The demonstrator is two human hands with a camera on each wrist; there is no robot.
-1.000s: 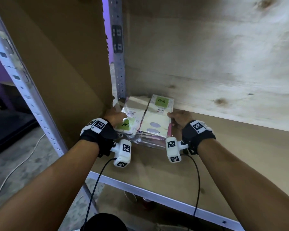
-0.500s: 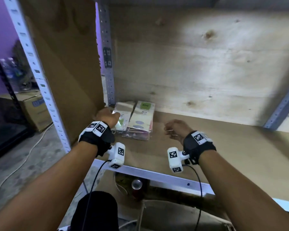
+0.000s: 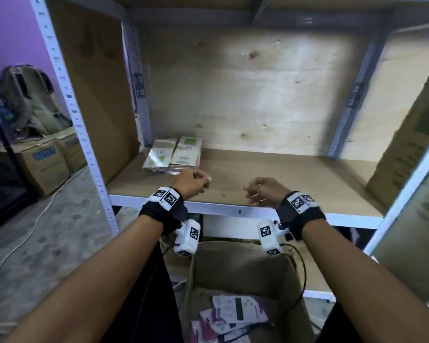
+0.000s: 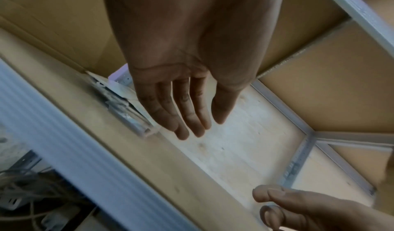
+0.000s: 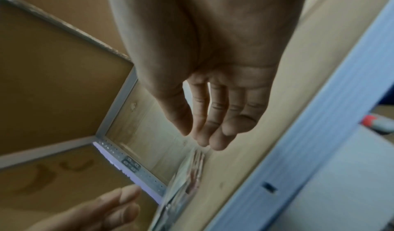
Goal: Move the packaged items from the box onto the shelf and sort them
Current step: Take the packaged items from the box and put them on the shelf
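Note:
Two stacks of flat packaged items (image 3: 175, 154) with green labels lie side by side at the back left of the shelf board (image 3: 270, 174). They show edge-on in the left wrist view as packets (image 4: 127, 113) and in the right wrist view as packets (image 5: 187, 172). My left hand (image 3: 193, 181) hovers over the shelf's front edge just in front of them, fingers relaxed and empty (image 4: 192, 116). My right hand (image 3: 260, 189) hangs empty to the right, fingers loose (image 5: 213, 121). Below, the open cardboard box (image 3: 292, 280) holds several purple and white packets (image 3: 230, 315).
White metal uprights (image 3: 67, 95) frame the shelf, with cardboard side panels (image 3: 97, 90) and a plywood back (image 3: 245, 95). Cardboard boxes (image 3: 47, 162) and a backpack (image 3: 27, 100) stand on the left. A white cable (image 3: 25, 241) runs across the floor.
Both hands have let go of the packets and pulled back to the shelf's front edge. The view has backed away and tilted down, bringing the box into sight.

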